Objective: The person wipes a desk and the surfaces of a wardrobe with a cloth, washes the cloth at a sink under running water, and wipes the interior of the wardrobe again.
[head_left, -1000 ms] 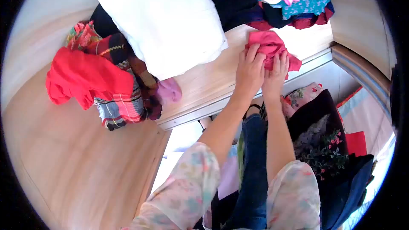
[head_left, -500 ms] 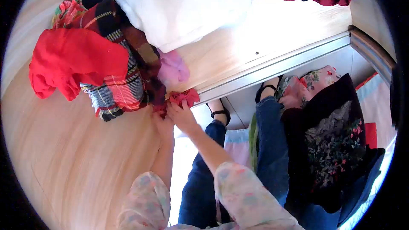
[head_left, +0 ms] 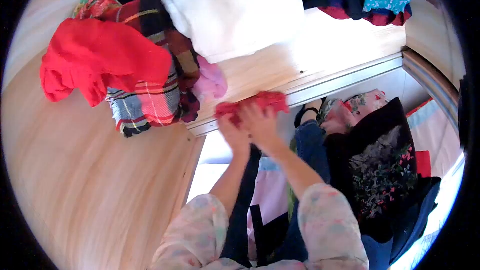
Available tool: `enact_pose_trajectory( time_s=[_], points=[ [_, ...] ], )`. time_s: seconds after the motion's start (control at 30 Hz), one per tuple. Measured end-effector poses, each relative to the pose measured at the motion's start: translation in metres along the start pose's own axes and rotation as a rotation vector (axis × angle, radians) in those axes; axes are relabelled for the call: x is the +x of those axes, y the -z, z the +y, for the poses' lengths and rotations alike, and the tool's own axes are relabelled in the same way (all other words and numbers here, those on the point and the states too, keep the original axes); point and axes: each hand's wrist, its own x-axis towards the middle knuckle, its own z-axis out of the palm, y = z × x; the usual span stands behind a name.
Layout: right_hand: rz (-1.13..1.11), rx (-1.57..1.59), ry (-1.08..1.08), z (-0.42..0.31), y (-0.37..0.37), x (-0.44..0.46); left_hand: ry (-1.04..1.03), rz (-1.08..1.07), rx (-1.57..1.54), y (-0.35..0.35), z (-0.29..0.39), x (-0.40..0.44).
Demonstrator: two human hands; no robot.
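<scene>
A crumpled red-pink cloth lies over the metal-railed front edge of the wooden shelf. Both hands press on it side by side. My left hand is at its left end, with fingers curled on the fabric. My right hand rests on its middle, slightly blurred, fingers bent over the cloth. Just behind the left end sits a pink cloth, beside a plaid scarf with a bright red cloth on top.
A white folded garment stands at the back middle. Other clothes lie at the back right. The shelf's rail runs diagonally. Below it, a black floral garment and pink floral cloth lie at the right.
Both hands and the red-pink cloth went from the right part of the shelf to its left corner, then a little back to the right along the front edge. The camera view shifted too.
</scene>
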Motion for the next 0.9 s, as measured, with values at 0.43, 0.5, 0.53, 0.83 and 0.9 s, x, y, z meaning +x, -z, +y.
enact_pose_trajectory(
  time_s=[0.43,0.5,0.53,0.83,0.9],
  points=[
    [-0.018,-0.134,0.285,0.006,-0.010,0.006,0.083,-0.019,-0.339,0.012,-0.032,0.013],
    [0.006,-0.128,0.214,0.032,0.004,-0.003,0.010,-0.068,0.045,0.006,0.023,0.009],
    [0.002,-0.136,0.169,0.033,0.010,-0.005,0.192,-0.212,0.033,0.012,0.047,0.012],
    [0.222,0.753,-0.273,-0.172,-0.076,0.042,-0.517,-0.574,1.057,0.155,0.002,0.070],
    [0.102,0.918,-0.439,-0.199,-0.075,0.064,-0.687,-0.526,1.189,0.153,-0.031,0.071]
  ],
)
